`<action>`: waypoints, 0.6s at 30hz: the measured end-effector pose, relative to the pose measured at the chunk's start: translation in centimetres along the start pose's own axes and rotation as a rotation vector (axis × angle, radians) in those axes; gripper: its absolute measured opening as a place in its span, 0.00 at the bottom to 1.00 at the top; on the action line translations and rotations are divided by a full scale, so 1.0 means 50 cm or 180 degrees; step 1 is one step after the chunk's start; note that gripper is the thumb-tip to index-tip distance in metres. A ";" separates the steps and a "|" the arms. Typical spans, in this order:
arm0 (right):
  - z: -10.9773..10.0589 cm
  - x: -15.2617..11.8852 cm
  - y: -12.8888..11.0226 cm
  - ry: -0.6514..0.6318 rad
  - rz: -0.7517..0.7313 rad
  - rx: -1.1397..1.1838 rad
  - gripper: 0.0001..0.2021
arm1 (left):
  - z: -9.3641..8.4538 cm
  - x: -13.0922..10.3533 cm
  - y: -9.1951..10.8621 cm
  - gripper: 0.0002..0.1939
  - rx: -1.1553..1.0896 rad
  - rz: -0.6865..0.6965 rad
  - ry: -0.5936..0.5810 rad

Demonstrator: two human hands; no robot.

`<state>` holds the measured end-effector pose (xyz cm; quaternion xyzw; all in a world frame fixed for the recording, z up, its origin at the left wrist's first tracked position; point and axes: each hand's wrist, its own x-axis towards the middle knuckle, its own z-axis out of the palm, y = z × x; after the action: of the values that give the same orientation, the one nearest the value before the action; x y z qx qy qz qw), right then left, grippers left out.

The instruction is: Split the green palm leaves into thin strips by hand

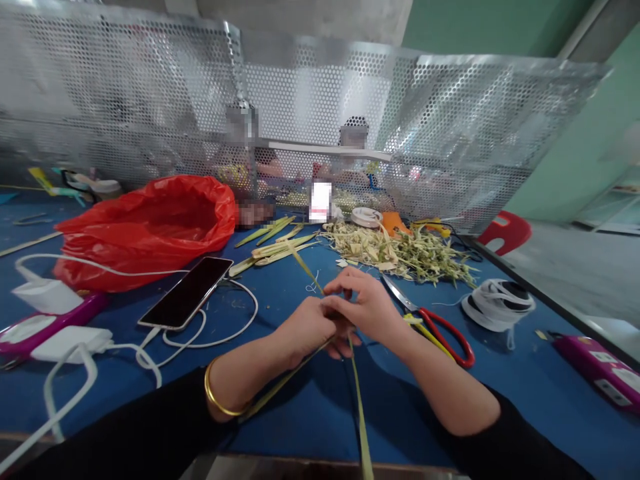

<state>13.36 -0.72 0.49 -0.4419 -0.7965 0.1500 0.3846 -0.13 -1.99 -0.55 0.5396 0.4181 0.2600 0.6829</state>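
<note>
Over the middle of the blue table, my left hand and my right hand are closed together. Both grip long, narrow green leaf strips. One strip hangs toward the front edge, another runs back under my left forearm, and a short end points away from me. My fingers hide the spot where the strips meet. Beyond my hands lie several cut leaf pieces. Scissors with red handles rest just right of my right hand, with a yellow-handled tool partly beside them.
A red plastic bag stands open at left, near a phone and white charging cables. A pile of leaf scraps lies at back right. White ribbon rolls sit right. A perforated metal screen closes the back; people are behind it.
</note>
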 end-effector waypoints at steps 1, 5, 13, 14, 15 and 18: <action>0.004 -0.001 -0.003 -0.0081 0.0026 0.0189 0.02 | 0.001 -0.001 0.000 0.03 0.0017 -0.0026 -0.0039; 0.007 -0.006 -0.017 -0.0004 -0.0212 0.0555 0.05 | -0.009 0.001 0.004 0.04 -0.0146 -0.0046 0.0128; -0.010 -0.024 -0.030 0.0263 -0.2042 -0.1104 0.07 | -0.056 0.011 0.025 0.04 -0.1262 -0.0030 0.0337; -0.011 -0.025 -0.031 0.0216 -0.2217 -0.1355 0.07 | -0.059 0.009 0.029 0.04 -0.1243 0.0020 0.0359; -0.011 -0.026 -0.032 0.0178 -0.2333 -0.1576 0.07 | -0.062 0.007 0.033 0.04 -0.1209 0.0058 0.0396; -0.011 -0.026 -0.034 0.0154 -0.2516 -0.1984 0.09 | -0.067 0.002 0.043 0.02 -0.1234 0.0101 0.0544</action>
<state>13.18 -2.79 1.20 -0.2036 -0.9007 -0.2623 0.2801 -2.72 0.41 1.23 0.3806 0.4081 0.3911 0.7318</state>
